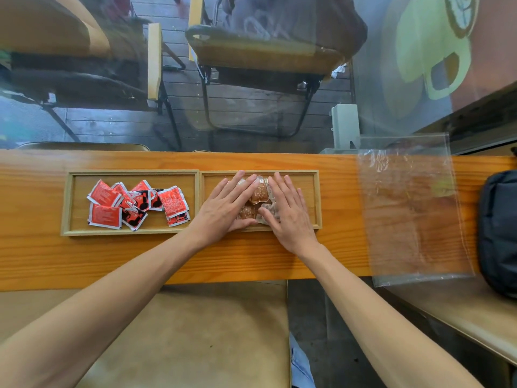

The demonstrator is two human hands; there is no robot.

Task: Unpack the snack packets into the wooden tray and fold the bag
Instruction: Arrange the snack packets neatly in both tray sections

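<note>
Both grips flat, fingers straight: our left hand [228, 207] and right hand [288, 212] press on the clear snack packets [258, 196] in the right wooden tray [316, 200]. Red packets [137, 204] fill the left wooden tray [67, 203]. Clear plastic bag [414, 211] lies flat, unfolded, on the bench [42, 256] to the right.

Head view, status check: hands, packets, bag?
Left hand and right hand flat, open, on clear snack packets in right wooden tray. Plastic bag flat, unfolded, at right. Nothing in the way.
</note>
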